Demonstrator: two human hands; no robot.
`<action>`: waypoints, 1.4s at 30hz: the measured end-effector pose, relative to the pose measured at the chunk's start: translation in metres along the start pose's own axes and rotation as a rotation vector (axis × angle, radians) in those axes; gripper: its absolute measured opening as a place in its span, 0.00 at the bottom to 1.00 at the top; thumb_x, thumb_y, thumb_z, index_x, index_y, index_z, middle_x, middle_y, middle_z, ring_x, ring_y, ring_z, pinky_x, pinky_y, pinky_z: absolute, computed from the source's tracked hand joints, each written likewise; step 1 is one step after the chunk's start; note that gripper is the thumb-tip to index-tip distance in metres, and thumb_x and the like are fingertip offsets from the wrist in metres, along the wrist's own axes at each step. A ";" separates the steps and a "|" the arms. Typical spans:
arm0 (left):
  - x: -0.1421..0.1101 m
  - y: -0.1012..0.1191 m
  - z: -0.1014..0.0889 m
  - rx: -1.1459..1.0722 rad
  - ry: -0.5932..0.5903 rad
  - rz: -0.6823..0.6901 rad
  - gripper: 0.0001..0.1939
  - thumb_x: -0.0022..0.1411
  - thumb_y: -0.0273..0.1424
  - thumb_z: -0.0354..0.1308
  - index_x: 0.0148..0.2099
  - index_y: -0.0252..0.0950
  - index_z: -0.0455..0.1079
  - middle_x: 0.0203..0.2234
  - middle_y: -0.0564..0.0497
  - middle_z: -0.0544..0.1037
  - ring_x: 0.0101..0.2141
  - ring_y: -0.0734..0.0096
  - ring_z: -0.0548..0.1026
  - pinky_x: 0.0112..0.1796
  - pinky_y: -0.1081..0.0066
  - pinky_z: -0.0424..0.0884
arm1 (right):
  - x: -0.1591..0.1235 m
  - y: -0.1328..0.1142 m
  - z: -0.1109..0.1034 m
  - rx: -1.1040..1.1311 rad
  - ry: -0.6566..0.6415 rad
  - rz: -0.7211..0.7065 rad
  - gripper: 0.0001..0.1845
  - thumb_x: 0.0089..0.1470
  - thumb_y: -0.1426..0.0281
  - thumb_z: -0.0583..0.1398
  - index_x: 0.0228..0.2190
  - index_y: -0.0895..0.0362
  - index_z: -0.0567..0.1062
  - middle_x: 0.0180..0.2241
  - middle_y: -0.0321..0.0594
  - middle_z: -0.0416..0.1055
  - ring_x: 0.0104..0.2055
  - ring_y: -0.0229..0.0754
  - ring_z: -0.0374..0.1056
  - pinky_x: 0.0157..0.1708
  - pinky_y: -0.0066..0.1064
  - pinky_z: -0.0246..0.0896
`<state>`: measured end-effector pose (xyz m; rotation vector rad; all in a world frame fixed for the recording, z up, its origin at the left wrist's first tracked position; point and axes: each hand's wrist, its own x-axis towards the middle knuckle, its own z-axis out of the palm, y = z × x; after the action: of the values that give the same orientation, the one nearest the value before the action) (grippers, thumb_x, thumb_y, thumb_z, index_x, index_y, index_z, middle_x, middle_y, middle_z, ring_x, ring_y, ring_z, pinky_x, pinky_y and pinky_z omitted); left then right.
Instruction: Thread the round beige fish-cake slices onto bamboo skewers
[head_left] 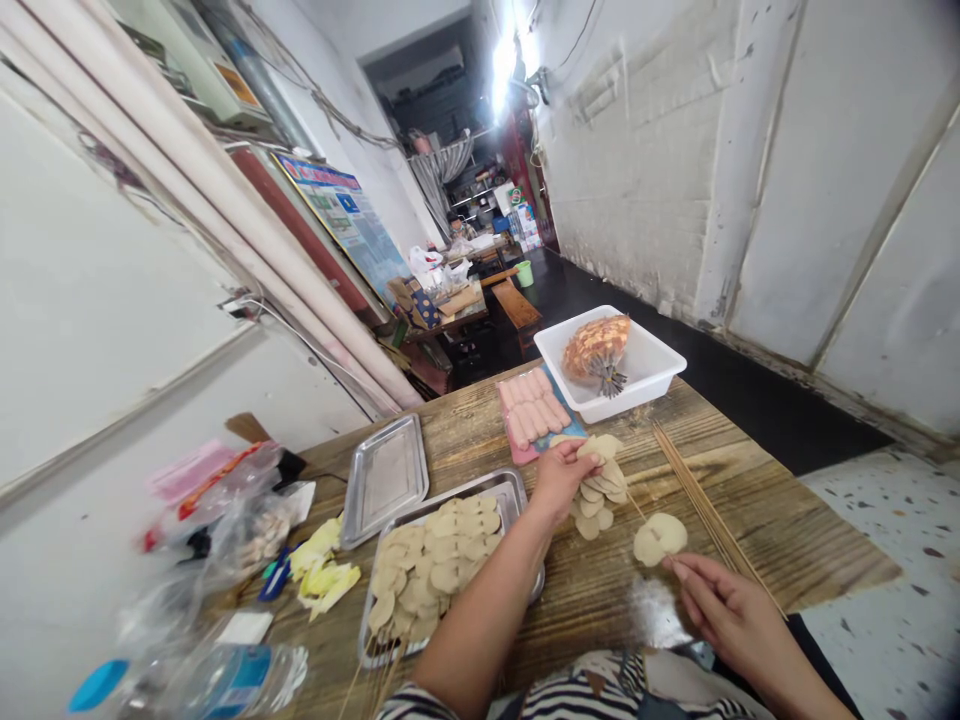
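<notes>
Both left hand (557, 482) and, at its four o'clock, right hand (726, 603) pinch thin slices (600, 487), likely floppy, best held flat.

the widest bare wood on the bench (817, 540) lies along its right edge, beyond the bundled sticks (705, 490); a hand could pass there. another open strip leads in from the far edge, between the bare metal tray (386, 480) and the sausage pack (532, 410). the white tub (637, 397) blocks the far right corner. the left forearm (480, 600) reaches over the loaded tray (516, 490), and a thin stick (637, 507) bars the gap between the left hand (559, 480) and right hand (731, 605). bags (251, 530) and a bottle (244, 680) crowd the left end.
</notes>
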<state>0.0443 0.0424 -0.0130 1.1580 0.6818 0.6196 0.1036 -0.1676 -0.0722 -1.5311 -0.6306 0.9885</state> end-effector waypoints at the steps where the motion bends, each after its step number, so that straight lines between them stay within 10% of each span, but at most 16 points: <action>1: 0.000 -0.001 0.000 0.002 0.009 0.001 0.21 0.37 0.31 0.67 0.36 0.30 0.69 0.26 0.49 0.76 0.27 0.73 0.73 0.35 0.68 0.69 | 0.001 0.002 0.000 0.009 0.003 0.000 0.23 0.52 0.53 0.53 0.40 0.58 0.71 0.15 0.29 0.59 0.16 0.34 0.53 0.17 0.26 0.47; 42: -0.007 0.006 0.006 -0.045 0.005 -0.131 0.16 0.41 0.35 0.66 0.32 0.30 0.70 0.26 0.49 0.76 0.26 0.73 0.74 0.29 0.74 0.70 | 0.007 -0.003 -0.012 -0.107 -0.019 -0.085 0.24 0.53 0.55 0.52 0.43 0.59 0.72 0.18 0.31 0.61 0.16 0.33 0.52 0.17 0.26 0.47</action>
<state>0.0439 0.0349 -0.0049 1.0615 0.7384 0.5254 0.1174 -0.1675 -0.0715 -1.5771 -0.7662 0.9180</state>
